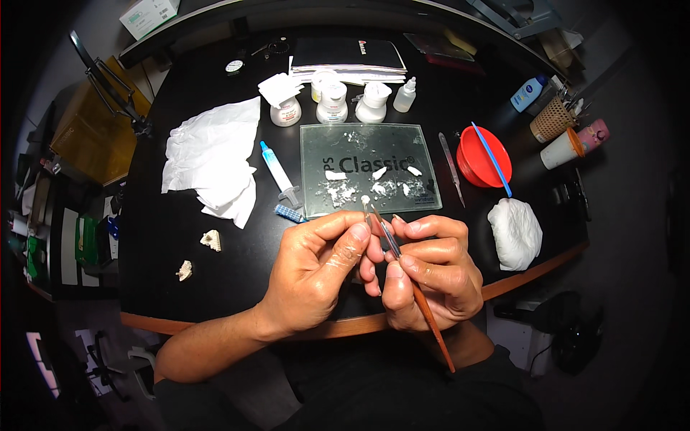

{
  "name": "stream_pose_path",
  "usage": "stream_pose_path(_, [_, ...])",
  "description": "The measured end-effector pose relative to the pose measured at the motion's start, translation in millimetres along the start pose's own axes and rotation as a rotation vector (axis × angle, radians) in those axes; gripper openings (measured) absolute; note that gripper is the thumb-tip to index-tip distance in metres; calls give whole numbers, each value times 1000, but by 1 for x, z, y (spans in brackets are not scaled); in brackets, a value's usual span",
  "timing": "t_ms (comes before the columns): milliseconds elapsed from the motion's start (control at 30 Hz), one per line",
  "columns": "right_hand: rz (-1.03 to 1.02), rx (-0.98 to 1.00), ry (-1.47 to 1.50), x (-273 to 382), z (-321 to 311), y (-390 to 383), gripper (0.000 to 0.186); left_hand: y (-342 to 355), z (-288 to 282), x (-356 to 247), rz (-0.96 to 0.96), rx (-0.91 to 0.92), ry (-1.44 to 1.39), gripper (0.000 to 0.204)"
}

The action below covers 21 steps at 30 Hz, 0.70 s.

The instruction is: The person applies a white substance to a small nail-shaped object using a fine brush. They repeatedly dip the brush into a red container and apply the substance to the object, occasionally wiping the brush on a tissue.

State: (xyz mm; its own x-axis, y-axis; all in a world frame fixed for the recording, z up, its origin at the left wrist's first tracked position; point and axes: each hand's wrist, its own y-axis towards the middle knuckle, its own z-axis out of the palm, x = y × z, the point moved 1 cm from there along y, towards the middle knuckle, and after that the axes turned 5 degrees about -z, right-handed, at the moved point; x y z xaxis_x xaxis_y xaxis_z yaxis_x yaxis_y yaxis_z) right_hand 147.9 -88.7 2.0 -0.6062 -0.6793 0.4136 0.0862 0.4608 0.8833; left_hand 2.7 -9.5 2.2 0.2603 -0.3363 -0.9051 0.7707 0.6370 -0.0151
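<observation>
My left hand [316,266] pinches a thin metal holder [366,214] topped by a small white piece [365,200]. Beside it, my right hand [445,273] grips a fine brush [429,316] with a reddish wooden handle, its tip close to that piece; whether they touch I cannot tell. Both hands are over the near edge of a glass slab [316,144] that carries several white lumps and smears of powder [338,192]. A syringe [275,169] with a blue tip lies left of the slab, above a blue patterned object [287,212] partly behind my left hand.
Several white jars [331,104] and a dropper bottle [405,97] stand behind the slab. Tissues [205,151] and two cream models [210,240] lie left. Right are a metal tool [450,165], red bowl [478,161], white wad [514,237] and cups [557,151]. Notebooks [345,61] lie at the back.
</observation>
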Motion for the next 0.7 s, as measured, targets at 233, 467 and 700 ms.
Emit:
stream_pose_path(233, [-3, -20, -1, -2, 2, -1, 16, 0, 1, 1, -5, -5, -78, 26])
stream_pose_path(467, [-2, -15, -27, -3, 2, -1, 18, 1, -1, 1, 14, 14, -22, 26])
stream_pose_path(700, [-7, -15, -28, -2, 1, -1, 21, 1, 0, 1, 10, 1, -2, 25])
